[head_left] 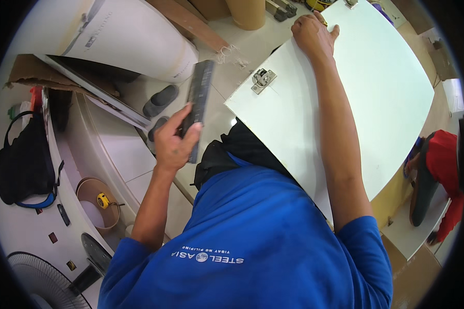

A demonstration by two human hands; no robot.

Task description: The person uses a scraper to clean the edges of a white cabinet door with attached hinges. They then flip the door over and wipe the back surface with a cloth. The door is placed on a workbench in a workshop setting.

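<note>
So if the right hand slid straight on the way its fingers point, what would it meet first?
Likely the small metal hinge at the far edge of the white panel; the right hand lies flat there, fingers pointing roughly toward it. Depth is hard to judge.

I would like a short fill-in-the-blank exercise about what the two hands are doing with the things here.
1. The left hand holds a long, dark ____.
2. The right hand rests on the far edge of a ____ panel.
3. A metal ____ is fixed near the panel's left edge.

Missing words: ruler; white; hinge
</note>
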